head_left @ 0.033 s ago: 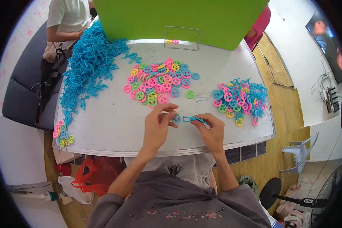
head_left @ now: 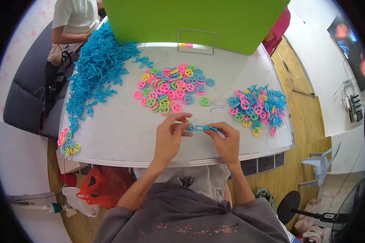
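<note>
My left hand (head_left: 168, 137) is closed on a small blue plastic wheel (head_left: 190, 128), partly covered by the fingertips. Facing it, my right hand (head_left: 226, 142) pinches a blue forked plastic piece (head_left: 201, 128) with its prongs pointing at the wheel. The two parts are very close; I cannot tell whether they touch. Beyond my hands lies a heap of pink, green, yellow and blue wheels (head_left: 166, 90). To the right, wheels and blue forked pieces are piled together (head_left: 255, 106). A large mound of blue forked pieces (head_left: 99, 60) fills the far left.
A few wheels (head_left: 67, 142) lie at the left corner of the white table (head_left: 121, 137). A green board (head_left: 194, 24) with a wire stand rises at the far edge. Other people sit at the far left and right. A red bag (head_left: 105, 187) and a fan (head_left: 290, 206) are below.
</note>
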### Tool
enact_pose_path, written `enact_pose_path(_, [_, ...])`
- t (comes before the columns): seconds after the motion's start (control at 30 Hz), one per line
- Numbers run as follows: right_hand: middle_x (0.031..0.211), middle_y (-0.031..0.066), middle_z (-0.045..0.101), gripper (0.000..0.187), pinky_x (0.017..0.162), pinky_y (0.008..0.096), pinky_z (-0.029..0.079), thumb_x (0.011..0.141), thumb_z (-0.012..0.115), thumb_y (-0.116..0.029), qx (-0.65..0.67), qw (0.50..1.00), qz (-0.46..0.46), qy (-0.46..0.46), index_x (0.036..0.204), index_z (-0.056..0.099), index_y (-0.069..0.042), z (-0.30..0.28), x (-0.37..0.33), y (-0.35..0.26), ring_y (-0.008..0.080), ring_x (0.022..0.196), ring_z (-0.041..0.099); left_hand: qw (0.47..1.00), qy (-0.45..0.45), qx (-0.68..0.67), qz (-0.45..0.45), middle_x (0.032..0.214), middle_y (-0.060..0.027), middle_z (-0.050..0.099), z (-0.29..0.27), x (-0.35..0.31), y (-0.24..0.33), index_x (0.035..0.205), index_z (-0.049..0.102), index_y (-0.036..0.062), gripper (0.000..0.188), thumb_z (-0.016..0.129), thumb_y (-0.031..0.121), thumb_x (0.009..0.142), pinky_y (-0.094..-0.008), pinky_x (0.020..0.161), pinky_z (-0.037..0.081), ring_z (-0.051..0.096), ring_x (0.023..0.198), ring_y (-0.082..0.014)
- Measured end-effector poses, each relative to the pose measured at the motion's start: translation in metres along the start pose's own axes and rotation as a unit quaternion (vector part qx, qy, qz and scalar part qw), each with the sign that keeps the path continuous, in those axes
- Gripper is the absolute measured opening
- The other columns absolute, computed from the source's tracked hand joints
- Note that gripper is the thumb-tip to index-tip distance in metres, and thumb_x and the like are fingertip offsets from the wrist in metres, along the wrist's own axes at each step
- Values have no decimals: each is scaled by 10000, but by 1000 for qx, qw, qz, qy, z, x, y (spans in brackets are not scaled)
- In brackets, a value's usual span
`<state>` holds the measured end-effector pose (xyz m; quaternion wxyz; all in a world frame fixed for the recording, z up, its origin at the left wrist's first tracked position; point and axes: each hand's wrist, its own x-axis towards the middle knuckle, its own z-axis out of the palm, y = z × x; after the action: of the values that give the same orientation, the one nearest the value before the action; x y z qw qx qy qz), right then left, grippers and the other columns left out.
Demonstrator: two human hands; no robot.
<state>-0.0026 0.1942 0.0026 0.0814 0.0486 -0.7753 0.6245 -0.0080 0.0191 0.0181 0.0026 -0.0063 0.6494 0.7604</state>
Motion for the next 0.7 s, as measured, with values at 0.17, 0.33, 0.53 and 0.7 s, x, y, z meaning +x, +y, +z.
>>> enact_pose_path(0.17, [814,79,684,109,734,259,482,763,691,35,-41,999,-25,-19,870,681,16,0,-2,-4,125,775,628,1000,-28,-2,13,1017,-95,639,-7,-13,-17,1062,599,-37,167,537,4,912,-296,783,557,632,877,-148])
enact_pose_path(0.33, [814,112,684,121,706,286,484,750,680,20,-43,997,-33,-48,870,690,9,6,-4,-15,178,762,641,998,-35,-20,-39,981,-74,635,-8,-20,-10,1056,597,-36,162,548,53,930,-291,794,558,631,874,-131])
enact_pose_path(0.53, [789,108,680,119,678,276,478,742,688,22,-88,994,-45,-53,860,689,12,10,-3,-25,162,731,631,998,12,-64,-10,1004,-77,630,-14,-22,-12,1063,592,-35,160,547,43,930,-295,788,565,632,869,-137])
enact_pose_path(0.7, [775,104,685,101,671,274,474,744,691,16,-62,993,-42,-86,844,688,24,21,-6,-21,152,730,632,999,37,-39,0,1004,-90,631,-19,-28,-10,1020,580,-44,126,513,-22,915,-295,755,575,636,857,-146])
